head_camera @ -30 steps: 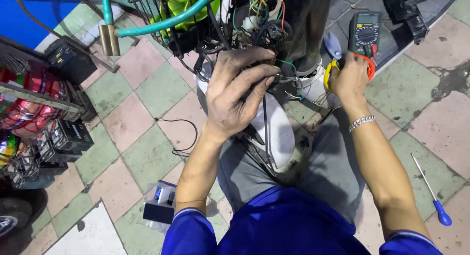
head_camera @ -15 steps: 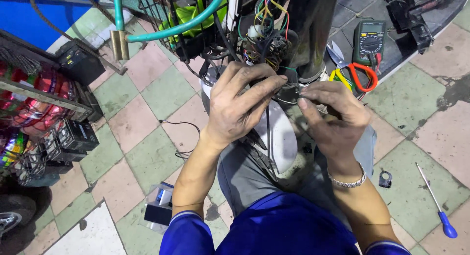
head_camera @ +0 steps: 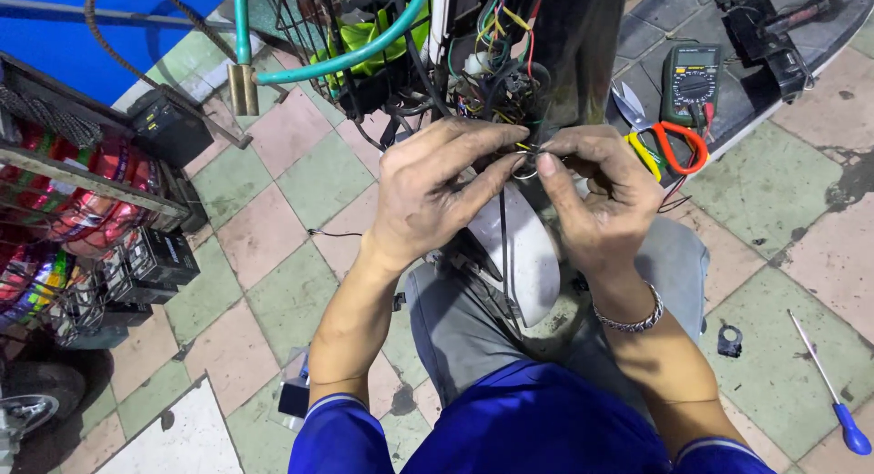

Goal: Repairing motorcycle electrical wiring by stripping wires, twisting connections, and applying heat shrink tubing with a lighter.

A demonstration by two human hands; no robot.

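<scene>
Both hands pinched thin wires just below the scooter's wiring bundle (head_camera: 496, 50).

The left hand (head_camera: 432, 187) and right hand (head_camera: 596, 196) met fingertip to fingertip, clamped on the wire ends (head_camera: 528, 151), whose length ran across between them; the multimeter (head_camera: 690, 82) lay right of the bundle.

floor tiles (head_camera: 300, 178): pink-green checker | multimeter (head_camera: 692, 82): dark green | screwdriver (head_camera: 842, 410): blue handle | hose (head_camera: 364, 50): teal

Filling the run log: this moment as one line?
left hand: pinching wires | right hand: pinching same wires | multimeter: on floor
</scene>
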